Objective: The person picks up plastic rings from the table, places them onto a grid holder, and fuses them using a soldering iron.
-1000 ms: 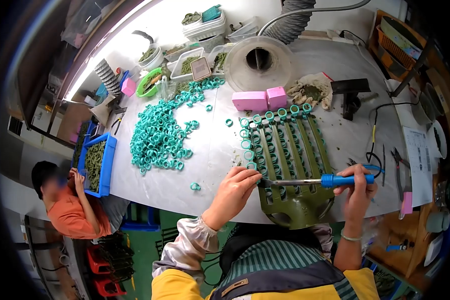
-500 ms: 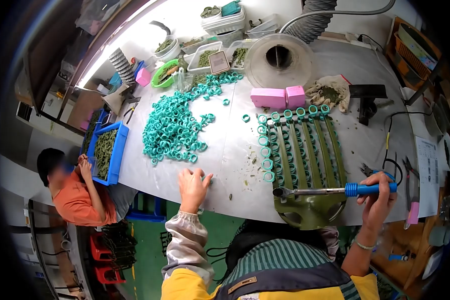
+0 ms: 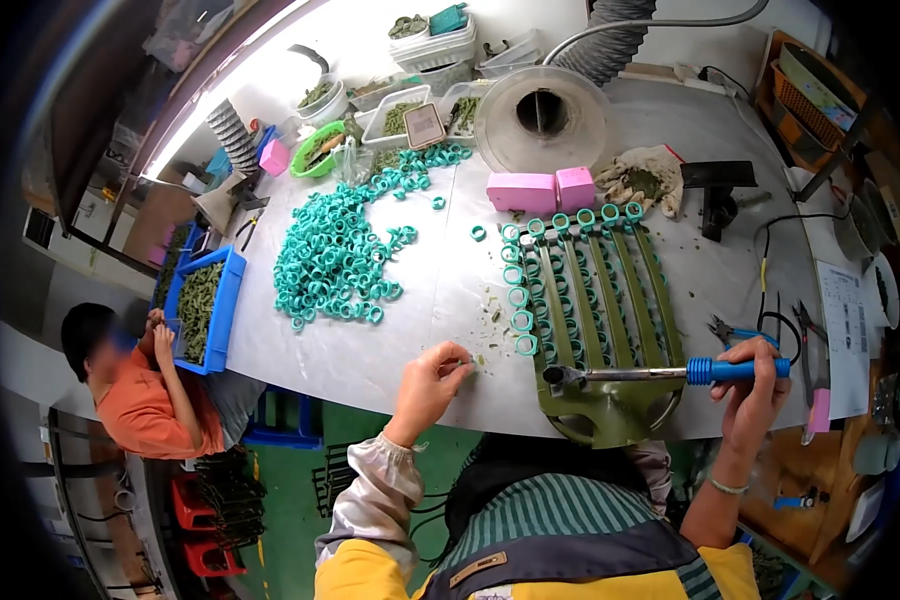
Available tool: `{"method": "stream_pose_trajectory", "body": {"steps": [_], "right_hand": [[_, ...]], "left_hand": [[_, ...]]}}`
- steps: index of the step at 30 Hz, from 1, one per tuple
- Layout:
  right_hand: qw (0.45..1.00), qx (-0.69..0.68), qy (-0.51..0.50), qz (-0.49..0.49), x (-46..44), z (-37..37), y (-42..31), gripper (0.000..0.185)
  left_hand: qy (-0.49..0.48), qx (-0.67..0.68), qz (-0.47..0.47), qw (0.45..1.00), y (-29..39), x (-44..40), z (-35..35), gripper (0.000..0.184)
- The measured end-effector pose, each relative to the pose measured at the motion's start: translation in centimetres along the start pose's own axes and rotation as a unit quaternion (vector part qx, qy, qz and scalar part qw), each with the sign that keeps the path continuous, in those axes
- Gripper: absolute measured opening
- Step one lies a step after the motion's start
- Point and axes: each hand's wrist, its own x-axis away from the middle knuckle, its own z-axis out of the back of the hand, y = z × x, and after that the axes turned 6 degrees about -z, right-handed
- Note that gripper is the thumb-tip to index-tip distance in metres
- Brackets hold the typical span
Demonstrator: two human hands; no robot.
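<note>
My left hand (image 3: pixel 430 389) is closed in a pinch over the table's front part, by small green scraps; what it holds is too small to make out. The blue handle of a soldering-iron-like tool (image 3: pixel 715 372) is in my right hand (image 3: pixel 753 385). Its metal shaft points left and its dark tip lies over the lower left of a green slatted frame (image 3: pixel 610 415). Teal rings (image 3: pixel 525 345) line the frame's left and top edges, with more between the slats. A large pile of teal rings (image 3: pixel 330 255) lies left of the frame.
Pink blocks (image 3: pixel 522 192), a round transparent hood (image 3: pixel 543 122) and a glove (image 3: pixel 642 180) lie behind the frame. Pliers (image 3: pixel 735 332) are at right. Another person (image 3: pixel 155 400) works at a blue tray (image 3: pixel 208 310) on the left.
My left hand left the frame's left edge, reached left to the table's front edge, and has now come partway back, fingers pinched. The tool's tip has shifted lower on the frame since the first frame.
</note>
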Motion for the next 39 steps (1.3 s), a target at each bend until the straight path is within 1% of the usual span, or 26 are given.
{"method": "stream_pose_trajectory", "body": {"steps": [3, 6, 9, 12, 15, 18, 21, 23, 25, 28, 29, 33, 36, 38, 39], "right_hand": [[1.0, 0.005, 0.006, -0.001, 0.1, 0.2, -0.1, 0.035], [1.0, 0.008, 0.01, -0.001, 0.5, 0.1, -0.4, 0.034], [1.0, 0.005, 0.007, -0.001, 0.8, 0.2, -0.4, 0.033], [1.0, 0.003, 0.008, 0.003, 1.1, 0.2, -0.5, 0.032], [1.0, 0.004, 0.011, 0.007, 1.3, 0.1, -0.5, 0.032], [1.0, 0.003, 0.02, 0.001, 1.7, 0.2, -0.6, 0.033], [1.0, 0.002, 0.018, -0.005, 1.8, 0.3, -0.4, 0.034], [1.0, 0.0, 0.014, -0.006, 1.7, 0.3, -0.2, 0.034], [1.0, -0.005, 0.012, -0.008, 1.6, -0.1, 0.1, 0.034], [1.0, -0.018, 0.016, -0.015, 1.5, -0.9, 0.7, 0.033], [0.999, -0.021, -0.012, -0.032, 1.3, -0.6, 1.6, 0.033], [0.999, -0.019, -0.028, -0.02, 1.4, -1.1, 1.5, 0.033], [0.999, -0.014, -0.035, -0.001, 1.1, 0.0, 0.7, 0.033], [1.0, -0.005, -0.018, 0.003, 0.9, 0.6, 0.2, 0.033], [1.0, -0.002, -0.014, 0.002, 0.7, 0.9, 0.0, 0.033]], "left_hand": [[0.047, -0.08, -0.112, 0.989, -1.3, 0.1, -0.3, 0.013], [0.036, -0.071, -0.091, 0.993, -1.7, 0.5, 0.0, 0.02], [0.01, 0.027, -0.098, 0.995, -3.2, 0.7, 0.3, 0.026], [0.009, 0.088, -0.065, 0.994, -3.1, 1.0, 0.5, 0.026], [-0.038, 0.065, -0.089, 0.993, -2.3, 0.9, 1.3, 0.028], [-0.064, 0.03, -0.083, 0.994, -0.3, 1.4, 0.9, 0.031], [-0.048, 0.027, -0.124, 0.991, 1.9, 2.0, -0.3, 0.032], [-0.023, -0.049, -0.209, 0.976, 3.5, 2.2, -1.4, 0.033], [0.003, -0.117, -0.308, 0.944, 5.0, 2.1, -2.5, 0.034], [-0.005, -0.126, -0.328, 0.936, 5.8, 1.5, -3.9, 0.033], [-0.011, -0.141, -0.334, 0.932, 5.7, 1.0, -4.5, 0.032], [-0.034, -0.162, -0.329, 0.93, 5.8, 0.6, -4.7, 0.031], [-0.041, -0.178, -0.335, 0.924, 5.9, 0.5, -4.7, 0.03], [-0.049, -0.191, -0.337, 0.921, 6.0, 0.5, -4.6, 0.031], [-0.054, -0.171, -0.337, 0.924, 6.2, 0.4, -4.5, 0.032]]}}
